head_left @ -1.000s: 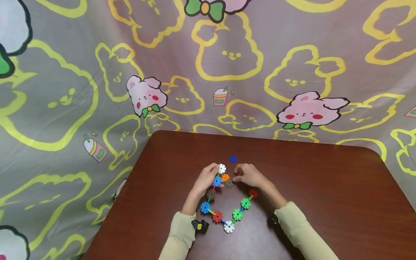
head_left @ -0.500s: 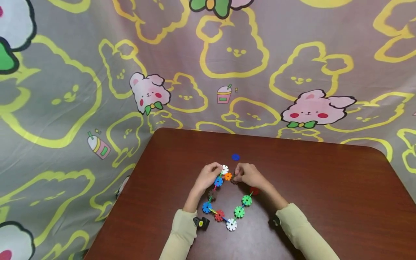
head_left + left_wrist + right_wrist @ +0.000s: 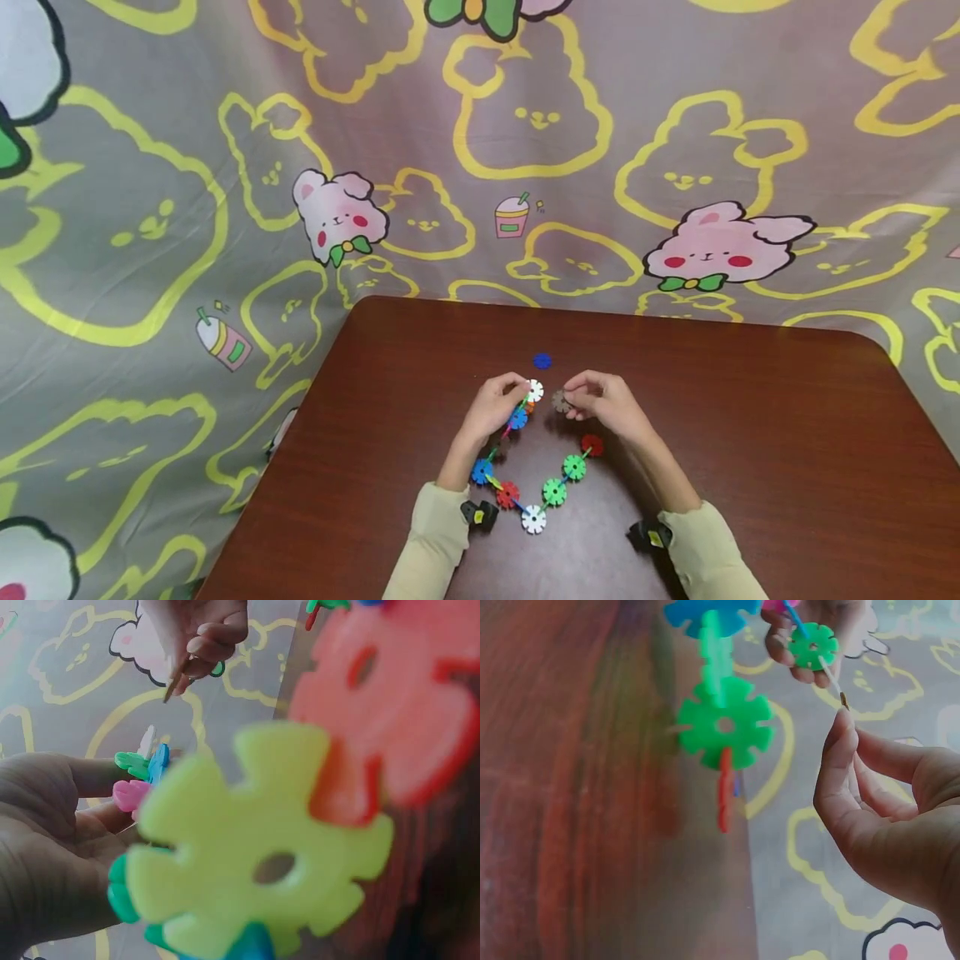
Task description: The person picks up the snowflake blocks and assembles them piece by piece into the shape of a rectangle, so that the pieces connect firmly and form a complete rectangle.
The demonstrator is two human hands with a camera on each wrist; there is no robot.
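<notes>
In the head view my left hand (image 3: 491, 408) pinches a chain of notched plastic snowflake discs near its far end, just below a white disc (image 3: 534, 391). My right hand (image 3: 611, 407) holds a brown snowflake disc (image 3: 560, 402) between thumb and fingertips, a short gap to the right of the white one. The chain bends through a blue disc (image 3: 482, 472), a red disc (image 3: 507, 495), another white disc (image 3: 533, 519) and green discs (image 3: 554, 492) to a red end disc (image 3: 592, 445). Close to the left wrist camera a yellow disc (image 3: 202, 847) hides part of the left fingers.
A loose dark blue disc (image 3: 542, 361) lies on the brown table (image 3: 712, 400) beyond both hands. An orange disc (image 3: 530, 407) is partly hidden behind the held chain. Behind the table hangs a patterned cloth (image 3: 420, 108). Each wrist wears a small black camera (image 3: 480, 516).
My right hand has taken hold of the brown disc and lifted it up and to the right. The left hand has moved right with the chain's white end, now partly covering the orange disc.
</notes>
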